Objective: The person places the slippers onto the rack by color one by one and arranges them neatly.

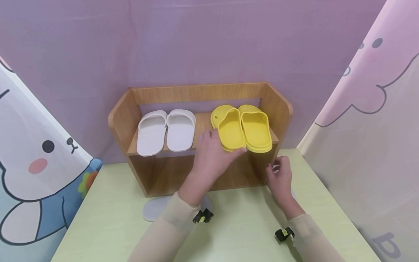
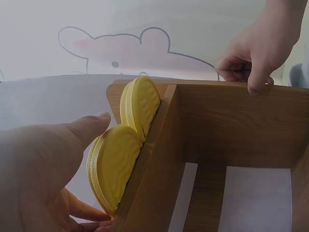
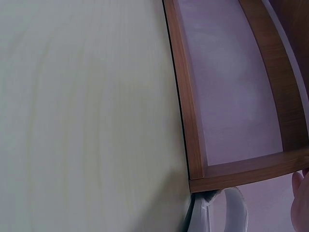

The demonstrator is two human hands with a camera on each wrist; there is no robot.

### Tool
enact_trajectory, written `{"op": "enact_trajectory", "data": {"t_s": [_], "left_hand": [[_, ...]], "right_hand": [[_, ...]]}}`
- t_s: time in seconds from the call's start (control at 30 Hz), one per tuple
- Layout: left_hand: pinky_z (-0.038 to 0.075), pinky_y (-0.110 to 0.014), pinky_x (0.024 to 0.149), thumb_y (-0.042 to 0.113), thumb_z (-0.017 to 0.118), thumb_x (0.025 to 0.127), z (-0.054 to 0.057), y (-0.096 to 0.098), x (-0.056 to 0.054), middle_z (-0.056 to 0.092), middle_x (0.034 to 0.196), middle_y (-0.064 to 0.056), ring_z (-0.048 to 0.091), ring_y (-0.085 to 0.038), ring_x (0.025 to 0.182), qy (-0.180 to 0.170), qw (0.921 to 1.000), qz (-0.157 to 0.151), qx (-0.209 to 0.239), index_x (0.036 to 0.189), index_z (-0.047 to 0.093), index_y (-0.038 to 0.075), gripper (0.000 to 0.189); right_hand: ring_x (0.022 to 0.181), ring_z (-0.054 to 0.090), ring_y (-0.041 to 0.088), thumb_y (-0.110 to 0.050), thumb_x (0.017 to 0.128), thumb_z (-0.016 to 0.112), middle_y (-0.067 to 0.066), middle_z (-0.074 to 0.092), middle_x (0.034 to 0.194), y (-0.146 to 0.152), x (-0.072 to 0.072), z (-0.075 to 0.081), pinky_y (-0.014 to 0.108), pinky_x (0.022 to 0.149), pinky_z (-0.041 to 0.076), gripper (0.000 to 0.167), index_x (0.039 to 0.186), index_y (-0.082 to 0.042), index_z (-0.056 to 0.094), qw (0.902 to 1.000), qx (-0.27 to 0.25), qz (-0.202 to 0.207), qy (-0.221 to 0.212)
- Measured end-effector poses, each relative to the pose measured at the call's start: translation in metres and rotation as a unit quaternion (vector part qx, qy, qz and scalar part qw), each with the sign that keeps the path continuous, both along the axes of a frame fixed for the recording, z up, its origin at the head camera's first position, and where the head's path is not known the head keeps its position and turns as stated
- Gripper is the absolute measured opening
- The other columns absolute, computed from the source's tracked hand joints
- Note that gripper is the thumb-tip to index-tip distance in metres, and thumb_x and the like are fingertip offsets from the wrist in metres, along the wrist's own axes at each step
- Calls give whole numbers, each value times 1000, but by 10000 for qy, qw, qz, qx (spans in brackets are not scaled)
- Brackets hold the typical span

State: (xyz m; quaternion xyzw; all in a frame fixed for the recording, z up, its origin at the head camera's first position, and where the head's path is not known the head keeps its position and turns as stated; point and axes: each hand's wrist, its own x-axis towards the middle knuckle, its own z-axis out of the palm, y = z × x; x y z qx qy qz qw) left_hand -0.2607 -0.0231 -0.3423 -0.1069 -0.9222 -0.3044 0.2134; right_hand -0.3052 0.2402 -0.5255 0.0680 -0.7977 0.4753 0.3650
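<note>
A two-level wooden shoe rack [image 1: 196, 92] stands at the back of the table. On its upper shelf, the right side holds two yellow clogs [image 1: 256, 127] standing side by side, toes to the back. My left hand [image 1: 211, 156] spans the left yellow clog [image 1: 230, 129], thumb at its front edge and fingers along its left side. In the left wrist view, that clog's sole [image 2: 118, 159] overhangs the shelf edge. My right hand [image 1: 281, 178] is at the rack's right side panel [image 2: 231, 121], fingers curled and thumb over the edge.
Two white clogs [image 1: 180, 131] sit on the upper shelf's left side. A pale grey slipper [image 1: 155, 208] lies on the table, partly behind my left forearm. Beside the rack's right panel is a grey-white shoe [image 3: 235, 208], mostly hidden. Printed curtains [image 1: 386, 120] hang around the table.
</note>
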Motion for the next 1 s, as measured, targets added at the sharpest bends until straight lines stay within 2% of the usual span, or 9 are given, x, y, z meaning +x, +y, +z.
{"op": "enact_trajectory", "data": {"t_s": [0.17,0.37,0.47,0.57,0.73,0.87,1.0], "left_hand": [[57,-41,85,70,93,78,0,-2,5,56,119,-7,52,-25,111,-211,9995,40,241,142,61,8,94],[56,-39,87,72,90,80,-3,-10,17,51,122,-5,48,-23,113,17,10000,-8,67,146,60,8,97],[56,-37,88,70,91,81,-3,-17,24,52,125,-4,50,-21,113,131,9998,-143,81,149,60,10,95],[58,-36,92,66,92,83,-3,-24,31,52,130,-3,51,-19,114,100,9994,-331,86,151,59,12,93],[58,-41,105,58,93,86,-5,-41,40,53,140,-1,53,-20,125,21,9980,-635,-45,152,58,15,87],[58,-46,108,56,91,88,-10,-56,45,55,143,0,54,-22,131,-31,9971,-755,-92,150,60,17,80],[58,-50,108,58,88,91,-19,-72,51,58,144,-2,58,-24,132,-112,9954,-930,-181,150,62,15,77]], "right_hand": [[93,59,18,10,96,66,19,63,107,1,-1,-1,34,74,56,21,113,4,55,10000,8,14,46],[90,59,17,11,95,66,18,63,105,1,-2,-1,24,73,52,21,112,4,55,9999,-44,84,107],[91,59,18,11,95,66,18,62,105,1,-2,0,24,73,52,21,112,4,55,9999,-30,105,122],[91,59,20,11,95,66,18,62,106,0,-2,0,23,74,51,21,112,4,55,9998,-2,127,127],[90,59,21,12,95,65,17,61,106,2,-3,-2,21,74,50,21,111,4,54,9999,-1,100,117],[89,59,20,13,94,65,16,61,106,2,-5,-4,23,74,51,22,111,4,54,9998,-20,110,144],[89,59,19,13,94,65,16,61,106,2,-6,-4,22,74,51,22,111,4,54,9997,-16,150,167]]}}
